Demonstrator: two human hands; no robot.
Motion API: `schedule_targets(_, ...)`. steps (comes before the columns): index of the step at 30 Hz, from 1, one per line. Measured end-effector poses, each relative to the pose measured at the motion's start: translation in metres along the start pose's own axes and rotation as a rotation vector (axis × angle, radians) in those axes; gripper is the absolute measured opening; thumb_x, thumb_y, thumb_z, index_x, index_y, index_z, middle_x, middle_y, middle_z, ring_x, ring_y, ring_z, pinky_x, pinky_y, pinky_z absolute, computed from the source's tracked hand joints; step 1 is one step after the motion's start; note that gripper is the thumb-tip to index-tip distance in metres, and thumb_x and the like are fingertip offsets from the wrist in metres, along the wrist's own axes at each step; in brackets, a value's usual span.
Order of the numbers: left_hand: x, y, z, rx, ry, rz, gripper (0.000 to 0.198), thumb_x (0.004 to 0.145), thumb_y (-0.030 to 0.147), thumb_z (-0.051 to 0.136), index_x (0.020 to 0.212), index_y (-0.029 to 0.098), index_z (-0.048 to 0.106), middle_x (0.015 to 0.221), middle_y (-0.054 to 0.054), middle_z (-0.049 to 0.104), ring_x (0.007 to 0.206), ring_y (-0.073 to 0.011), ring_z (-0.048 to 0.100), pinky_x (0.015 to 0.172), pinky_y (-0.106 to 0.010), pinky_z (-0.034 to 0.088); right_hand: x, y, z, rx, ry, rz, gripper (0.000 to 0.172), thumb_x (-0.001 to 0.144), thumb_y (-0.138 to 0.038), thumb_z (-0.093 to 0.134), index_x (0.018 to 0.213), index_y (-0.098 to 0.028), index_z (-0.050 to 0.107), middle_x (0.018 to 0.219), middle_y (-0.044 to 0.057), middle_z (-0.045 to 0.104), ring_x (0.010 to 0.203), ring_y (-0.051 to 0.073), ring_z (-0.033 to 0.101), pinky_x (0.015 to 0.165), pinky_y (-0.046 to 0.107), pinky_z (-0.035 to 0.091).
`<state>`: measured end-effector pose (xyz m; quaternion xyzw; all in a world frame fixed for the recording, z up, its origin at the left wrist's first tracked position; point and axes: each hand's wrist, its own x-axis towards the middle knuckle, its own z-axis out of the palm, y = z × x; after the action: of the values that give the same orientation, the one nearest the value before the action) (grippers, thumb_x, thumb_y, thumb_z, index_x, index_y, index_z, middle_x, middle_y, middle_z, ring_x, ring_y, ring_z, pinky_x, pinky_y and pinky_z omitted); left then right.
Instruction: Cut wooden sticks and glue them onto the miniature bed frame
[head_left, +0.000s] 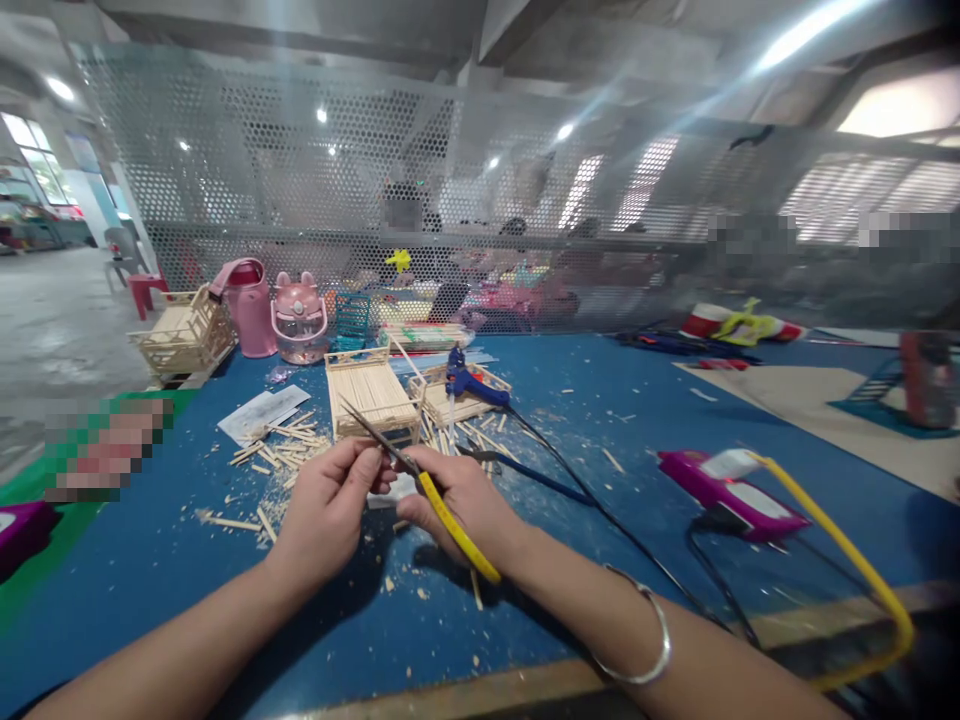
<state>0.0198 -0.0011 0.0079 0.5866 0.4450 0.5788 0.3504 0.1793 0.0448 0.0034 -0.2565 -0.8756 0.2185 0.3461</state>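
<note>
My right hand point(469, 500) grips a pair of scissors point(456, 525) by the yellow handle, its dark blades pointing up and to the left. Beside the blades my left hand point(330, 505) is closed in a pinch, thumb against fingers. Whatever sits in that pinch is too small or hidden to make out. Just beyond both hands stands a small bed-like model point(367, 392) built of thin wooden sticks. Cut stick pieces point(296, 445) and shavings lie scattered around it. A blue glue gun point(480, 388) rests to the model's right, near another stick piece of work.
Pink bottles point(251, 310) and a second stick model point(184, 335) stand at the back left. White papers point(262, 412) lie in front. On the right are a purple device point(731, 495) with a yellow tube and dark cables. A perforated metal screen point(300, 180) closes the table's back.
</note>
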Motion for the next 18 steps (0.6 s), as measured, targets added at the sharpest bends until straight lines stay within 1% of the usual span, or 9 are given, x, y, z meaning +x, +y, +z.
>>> schedule_targets(2,0.0001,-0.0012,0.0002,-0.029,-0.001,-0.007,0.025,0.086,0.036,0.047,0.073,0.016,0.057,0.065,0.000,0.056,0.063,-0.0129,0.053,0.061,-0.024,0.043,0.0015,0.0019,-0.0013,-0.001,0.039,0.021,0.056,0.080,-0.065,0.042,0.097,-0.015,0.059,0.071,0.001,0.059,0.059,0.013,0.051,0.053,0.023,0.040)
schedule_targets(5,-0.0004,-0.0022,-0.0003,-0.036,0.007,-0.003,0.023,0.088,0.034,0.045,0.076,0.017,0.055,0.065,0.001,0.053,0.063,-0.0122,0.050,0.061,-0.024,0.042,0.0030,0.0052,-0.0043,-0.018,0.079,0.017,0.056,0.079,-0.066,0.043,0.101,-0.016,0.056,0.076,0.003,0.059,0.064,0.014,0.052,0.059,0.026,0.042)
schedule_targets(8,-0.0006,-0.0027,-0.0005,0.003,-0.002,0.013,0.022,0.088,0.032,0.044,0.075,0.017,0.055,0.065,0.001,0.052,0.063,-0.0122,0.049,0.062,-0.024,0.040,0.0029,0.0067,-0.0060,-0.049,0.042,0.009,0.061,0.073,-0.068,0.050,0.107,-0.017,0.053,0.092,0.007,0.060,0.080,0.019,0.056,0.071,0.032,0.044)
schedule_targets(10,-0.0004,-0.0034,-0.0008,0.036,-0.013,0.035,0.022,0.088,0.030,0.044,0.075,0.017,0.056,0.065,0.001,0.054,0.064,-0.0124,0.050,0.062,-0.024,0.040,0.0022,0.0062,-0.0059,-0.060,0.010,-0.004,0.067,0.068,-0.069,0.055,0.110,-0.018,0.052,0.098,0.008,0.058,0.086,0.021,0.055,0.076,0.035,0.044)
schedule_targets(14,-0.0002,-0.0065,-0.0018,0.073,-0.038,0.066,0.019,0.087,0.027,0.045,0.078,0.017,0.058,0.069,-0.001,0.059,0.067,-0.0131,0.054,0.065,-0.024,0.042,0.0008,0.0032,-0.0049,-0.042,-0.036,-0.020,0.070,0.064,-0.072,0.055,0.108,-0.017,0.053,0.096,0.008,0.056,0.086,0.021,0.052,0.077,0.036,0.044)
schedule_targets(18,-0.0008,-0.0095,-0.0029,0.098,-0.061,0.073,0.020,0.088,0.027,0.044,0.079,0.017,0.059,0.073,-0.001,0.062,0.070,-0.0139,0.056,0.066,-0.024,0.044,0.0004,-0.0001,-0.0038,-0.050,-0.020,-0.009,0.069,0.065,-0.071,0.056,0.107,-0.016,0.053,0.094,0.008,0.055,0.085,0.020,0.050,0.077,0.036,0.043)
